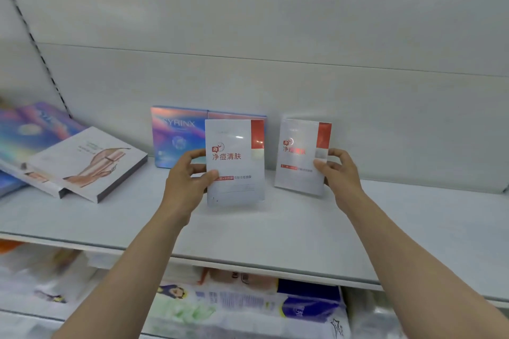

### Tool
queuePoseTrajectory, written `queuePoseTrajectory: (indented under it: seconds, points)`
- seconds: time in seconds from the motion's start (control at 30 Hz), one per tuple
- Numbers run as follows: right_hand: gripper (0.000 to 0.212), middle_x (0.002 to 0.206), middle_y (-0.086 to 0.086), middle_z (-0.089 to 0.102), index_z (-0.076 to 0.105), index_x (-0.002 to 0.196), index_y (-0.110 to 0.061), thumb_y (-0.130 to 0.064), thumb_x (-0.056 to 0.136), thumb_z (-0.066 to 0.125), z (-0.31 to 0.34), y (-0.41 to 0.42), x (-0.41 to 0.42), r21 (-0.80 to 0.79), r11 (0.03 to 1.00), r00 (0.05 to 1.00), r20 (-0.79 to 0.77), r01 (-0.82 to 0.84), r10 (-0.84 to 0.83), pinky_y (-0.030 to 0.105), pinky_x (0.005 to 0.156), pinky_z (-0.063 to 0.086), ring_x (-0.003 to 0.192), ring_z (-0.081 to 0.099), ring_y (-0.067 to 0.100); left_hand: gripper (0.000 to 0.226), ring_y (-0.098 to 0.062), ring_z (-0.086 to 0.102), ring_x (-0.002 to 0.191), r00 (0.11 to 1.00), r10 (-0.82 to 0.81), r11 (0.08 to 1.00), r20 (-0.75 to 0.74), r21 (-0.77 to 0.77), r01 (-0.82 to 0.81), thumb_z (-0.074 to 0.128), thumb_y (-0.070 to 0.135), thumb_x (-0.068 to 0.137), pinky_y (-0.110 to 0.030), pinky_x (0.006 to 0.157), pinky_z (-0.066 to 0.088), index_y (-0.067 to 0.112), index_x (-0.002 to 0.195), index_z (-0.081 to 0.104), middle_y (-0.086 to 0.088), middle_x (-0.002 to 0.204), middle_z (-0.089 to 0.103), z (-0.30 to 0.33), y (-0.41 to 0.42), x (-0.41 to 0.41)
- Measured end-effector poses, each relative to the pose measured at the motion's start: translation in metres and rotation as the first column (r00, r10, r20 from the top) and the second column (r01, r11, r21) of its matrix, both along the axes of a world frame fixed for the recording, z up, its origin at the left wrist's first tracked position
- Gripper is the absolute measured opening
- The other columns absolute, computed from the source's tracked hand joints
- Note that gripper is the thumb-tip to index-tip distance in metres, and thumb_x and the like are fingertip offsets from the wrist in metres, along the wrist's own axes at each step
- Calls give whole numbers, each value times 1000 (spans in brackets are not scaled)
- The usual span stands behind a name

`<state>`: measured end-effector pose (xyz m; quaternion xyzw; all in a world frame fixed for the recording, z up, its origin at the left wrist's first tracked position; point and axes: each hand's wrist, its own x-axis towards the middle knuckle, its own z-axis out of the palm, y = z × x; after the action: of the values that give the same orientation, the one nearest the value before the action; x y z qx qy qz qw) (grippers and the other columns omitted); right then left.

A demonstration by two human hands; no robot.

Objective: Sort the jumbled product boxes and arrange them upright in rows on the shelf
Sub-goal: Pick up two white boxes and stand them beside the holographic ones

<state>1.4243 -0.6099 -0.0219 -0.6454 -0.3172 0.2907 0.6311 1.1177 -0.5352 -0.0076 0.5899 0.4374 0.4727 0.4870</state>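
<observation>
At frame centre I see the left hand (190,173) gripping a white box (235,162) upright on the shelf (303,228). The right hand (337,170) pinches a second white box (301,157), slightly tilted (blurred). A blue box (176,137) stands behind; more boxes (82,162) lie jumbled at left.

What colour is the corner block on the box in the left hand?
Red, on a white box, seen in the head view.
</observation>
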Motion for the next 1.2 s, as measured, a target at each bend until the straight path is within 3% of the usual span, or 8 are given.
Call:
queuePoseTrajectory:
  seconds: [0.23,0.43,0.53,0.6,0.7,0.8,0.9,1.2]
  points:
    - [33,102,0,74,62,109,-27,-19,82,78,-8,40,2,-35,999,997,76,2,1,48,90,57,94,71,21,38,-20,70,92,1000,0,1000,3,10,0,72,12,85,-30,69,58,38,107,56,5,100,72,-4,20,14]
    - [46,106,-5,65,58,107,-27,-45,72,82,13,43,-10,33,957,879,387,289,-279,21,76,45,89,61,7,38,-17,70,90,997,-71,997,-13,31,71,72,11,84,-25,66,58,38,106,55,7,96,72,0,31,29]
    - [54,98,-13,71,64,109,-31,-61,66,78,43,33,-23,46,999,976,217,13,-23,20,74,51,88,67,0,39,-16,71,90,990,-143,988,-8,58,143,72,10,84,-28,68,59,37,107,57,5,93,73,6,34,42]
    - [46,99,-8,74,66,112,-25,-46,74,81,53,30,-30,-18,981,965,180,-192,192,27,75,57,91,70,6,41,-15,70,91,982,-187,979,-9,77,188,72,9,84,-35,74,60,38,109,58,4,94,73,9,35,54]
    - [22,91,5,76,69,102,-11,-14,82,79,58,28,-27,68,979,975,130,-193,183,29,70,60,84,74,18,43,-9,69,91,974,-223,965,-47,134,227,74,14,83,-32,79,58,41,112,59,9,95,72,11,38,67]
    - [19,85,4,75,70,97,-11,-9,80,79,53,23,-13,114,987,990,96,-115,104,28,68,60,81,74,18,48,-1,58,107,975,-93,923,-203,350,161,78,24,80,-20,92,46,37,122,59,17,115,64,12,51,73]
    - [21,87,3,74,71,94,-17,-14,77,83,38,22,0,39,999,984,177,-7,0,30,71,60,81,73,19,64,-16,37,129,907,150,808,-394,578,117,79,30,79,-25,105,31,27,136,52,4,138,47,11,72,76]
    - [17,81,-13,73,70,87,-34,-25,78,81,14,37,-7,6,979,930,312,203,-195,37,83,60,84,70,6,80,-30,33,138,756,424,653,-499,746,126,86,34,68,-42,110,33,22,139,50,-7,143,45,-6,105,86]
